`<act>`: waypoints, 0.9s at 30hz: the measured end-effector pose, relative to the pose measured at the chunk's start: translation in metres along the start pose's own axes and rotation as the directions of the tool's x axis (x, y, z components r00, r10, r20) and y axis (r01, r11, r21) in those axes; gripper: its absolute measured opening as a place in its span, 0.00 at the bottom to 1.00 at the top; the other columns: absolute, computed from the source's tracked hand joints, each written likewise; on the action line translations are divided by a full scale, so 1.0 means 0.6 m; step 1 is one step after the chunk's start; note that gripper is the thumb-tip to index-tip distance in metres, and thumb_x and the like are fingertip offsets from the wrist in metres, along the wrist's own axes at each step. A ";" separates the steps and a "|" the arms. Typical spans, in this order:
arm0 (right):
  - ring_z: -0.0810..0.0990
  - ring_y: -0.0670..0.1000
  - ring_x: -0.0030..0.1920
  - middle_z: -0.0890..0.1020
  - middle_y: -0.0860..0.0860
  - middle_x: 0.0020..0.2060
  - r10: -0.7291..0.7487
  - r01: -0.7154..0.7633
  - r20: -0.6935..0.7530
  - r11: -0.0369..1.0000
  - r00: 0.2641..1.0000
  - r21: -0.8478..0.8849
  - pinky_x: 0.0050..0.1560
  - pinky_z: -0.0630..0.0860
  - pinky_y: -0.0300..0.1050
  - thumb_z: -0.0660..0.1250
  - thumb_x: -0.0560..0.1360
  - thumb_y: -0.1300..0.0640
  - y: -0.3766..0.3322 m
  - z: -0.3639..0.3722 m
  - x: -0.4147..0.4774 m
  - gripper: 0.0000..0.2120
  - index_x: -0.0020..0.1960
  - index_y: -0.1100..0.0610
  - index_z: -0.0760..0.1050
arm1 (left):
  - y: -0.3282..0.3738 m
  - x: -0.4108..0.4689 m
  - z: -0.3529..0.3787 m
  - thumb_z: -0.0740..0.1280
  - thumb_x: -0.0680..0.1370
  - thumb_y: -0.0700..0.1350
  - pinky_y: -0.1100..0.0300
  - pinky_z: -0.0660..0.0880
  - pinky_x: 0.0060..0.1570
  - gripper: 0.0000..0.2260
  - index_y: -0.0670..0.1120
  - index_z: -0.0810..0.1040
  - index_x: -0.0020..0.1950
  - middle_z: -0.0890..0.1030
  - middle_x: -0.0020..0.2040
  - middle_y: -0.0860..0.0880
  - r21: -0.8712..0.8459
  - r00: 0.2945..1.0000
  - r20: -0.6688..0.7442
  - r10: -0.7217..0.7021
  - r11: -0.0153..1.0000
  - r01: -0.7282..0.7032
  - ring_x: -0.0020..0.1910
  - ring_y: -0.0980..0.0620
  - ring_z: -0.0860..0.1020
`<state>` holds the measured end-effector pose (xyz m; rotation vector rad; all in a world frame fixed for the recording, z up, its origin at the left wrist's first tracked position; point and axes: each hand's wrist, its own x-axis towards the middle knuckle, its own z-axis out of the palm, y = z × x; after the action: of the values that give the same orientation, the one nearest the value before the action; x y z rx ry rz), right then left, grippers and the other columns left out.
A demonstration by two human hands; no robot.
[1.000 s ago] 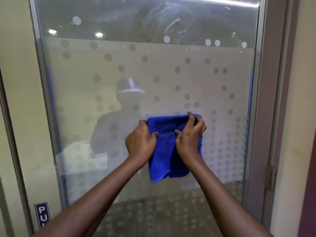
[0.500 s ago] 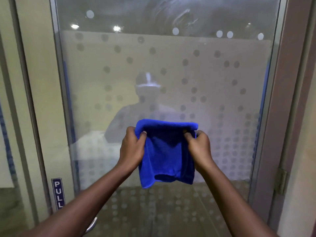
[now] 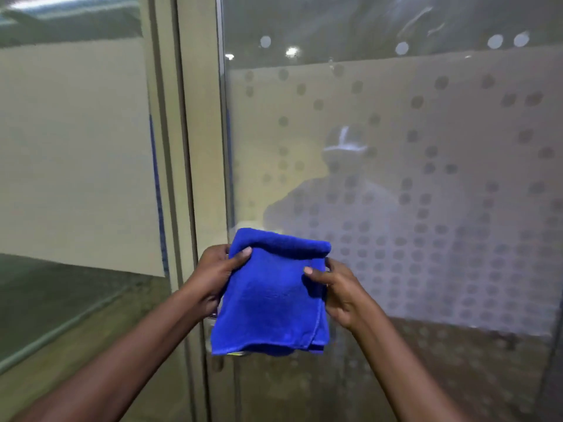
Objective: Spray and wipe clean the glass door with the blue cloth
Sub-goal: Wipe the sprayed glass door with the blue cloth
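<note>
Shifted: view now left, toward the door frame; blue cloth folded over, held off the glass door. Left hand and right hand: fingers pinched on the cloth's upper corners. Risk: loose fold slipping open or dropping; smears near the top left unwiped.

Both bare forearms extended forward, converging. Left hand and right hand held level, thumbs pinched on top, fingers curled underneath, cloth gripped between them.
</note>
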<state>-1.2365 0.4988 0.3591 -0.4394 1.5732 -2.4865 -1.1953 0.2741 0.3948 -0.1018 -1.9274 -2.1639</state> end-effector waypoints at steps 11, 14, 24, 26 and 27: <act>0.82 0.60 0.56 0.80 0.56 0.60 0.125 -0.100 0.366 0.991 0.922 -0.086 0.50 0.81 0.60 0.69 0.64 0.78 0.134 0.240 -0.069 0.41 0.66 0.43 0.70 | -0.002 -0.234 -0.258 0.72 0.66 0.32 0.53 0.83 0.39 0.18 0.32 0.80 0.55 0.85 0.49 0.36 -0.323 0.944 -0.156 -0.292 0.918 0.231 0.42 0.44 0.86; 0.83 0.63 0.51 0.84 0.56 0.53 0.166 -0.150 0.335 0.986 0.928 -0.075 0.49 0.80 0.65 0.67 0.63 0.80 0.167 0.300 -0.104 0.40 0.63 0.45 0.71 | 0.001 -0.311 -0.306 0.70 0.69 0.28 0.54 0.83 0.36 0.17 0.36 0.80 0.57 0.86 0.49 0.39 -0.105 0.918 -0.343 -0.199 0.979 0.173 0.42 0.43 0.85; 0.84 0.62 0.45 0.83 0.67 0.49 0.527 -0.492 0.426 0.848 0.736 -0.199 0.47 0.83 0.57 0.72 0.62 0.72 0.244 0.469 -0.186 0.26 0.59 0.75 0.74 | 0.056 -0.501 -0.449 0.75 0.68 0.32 0.51 0.82 0.46 0.16 0.35 0.81 0.55 0.85 0.51 0.37 0.056 0.878 -0.463 -0.123 0.984 0.168 0.47 0.41 0.84; 0.83 0.64 0.50 0.81 0.68 0.54 0.501 -0.461 0.377 0.865 0.779 -0.198 0.50 0.81 0.60 0.71 0.63 0.77 0.263 0.498 -0.182 0.33 0.67 0.70 0.68 | 0.063 -0.524 -0.476 0.78 0.62 0.33 0.51 0.82 0.46 0.24 0.34 0.80 0.56 0.85 0.50 0.37 0.052 0.865 -0.476 -0.158 0.977 0.207 0.47 0.40 0.84; 0.82 0.64 0.51 0.80 0.68 0.55 0.484 -0.440 0.347 0.875 0.804 -0.201 0.50 0.80 0.61 0.71 0.64 0.79 0.274 0.513 -0.178 0.36 0.69 0.66 0.65 | 0.065 -0.533 -0.486 0.78 0.60 0.33 0.52 0.82 0.45 0.28 0.34 0.78 0.58 0.85 0.49 0.38 0.064 0.852 -0.496 -0.166 0.972 0.226 0.46 0.40 0.84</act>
<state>-1.0359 0.1967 0.3177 -0.4600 1.4447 -1.8184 -0.8453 0.0248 0.3284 0.6334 -1.8124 -1.9290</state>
